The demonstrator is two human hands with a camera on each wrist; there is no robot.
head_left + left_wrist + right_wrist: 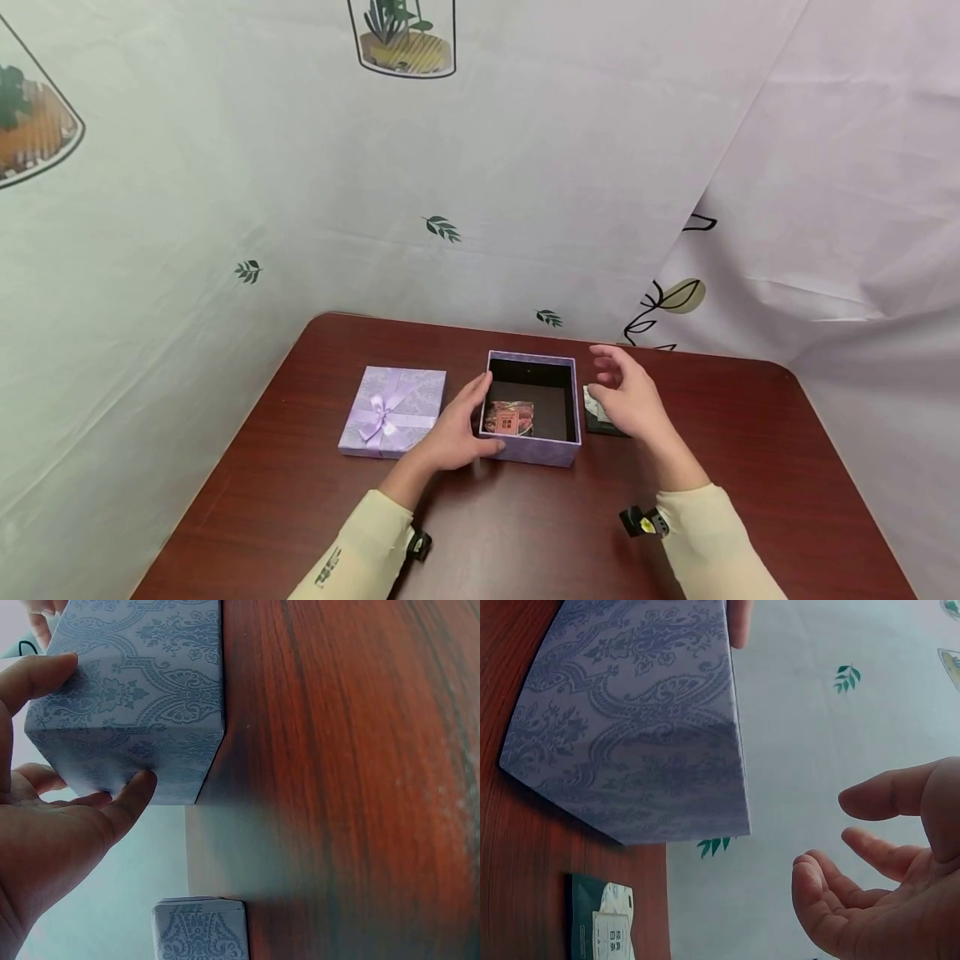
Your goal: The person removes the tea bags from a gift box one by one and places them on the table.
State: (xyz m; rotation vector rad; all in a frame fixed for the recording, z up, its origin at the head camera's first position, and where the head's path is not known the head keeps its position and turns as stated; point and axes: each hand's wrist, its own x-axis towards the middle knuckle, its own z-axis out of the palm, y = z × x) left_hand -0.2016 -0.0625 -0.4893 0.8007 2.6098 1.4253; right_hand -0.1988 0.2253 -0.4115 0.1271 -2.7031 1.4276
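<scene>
An uncovered purple patterned gift box (536, 454) stands on the table, its inside black. In it, near the front left, lies a small reddish-brown packet (513, 419) with an orange label. My left hand (453, 432) holds the box at the front left corner; in the left wrist view the thumb and fingers (135, 796) touch two adjoining walls. My right hand (633, 402) is raised just right of the box, fingers loosely bent and holding nothing. Partly hidden under it in the head view is a dark green packet (583, 919) with a pale label, lying on the table.
The lilac box lid (429, 412) with a ribbon bow lies left of the box. The reddish-brown wooden table (735, 467) ends at a pale curtain (525, 183) behind, printed with leaves. More pale cloth hangs at the left and right.
</scene>
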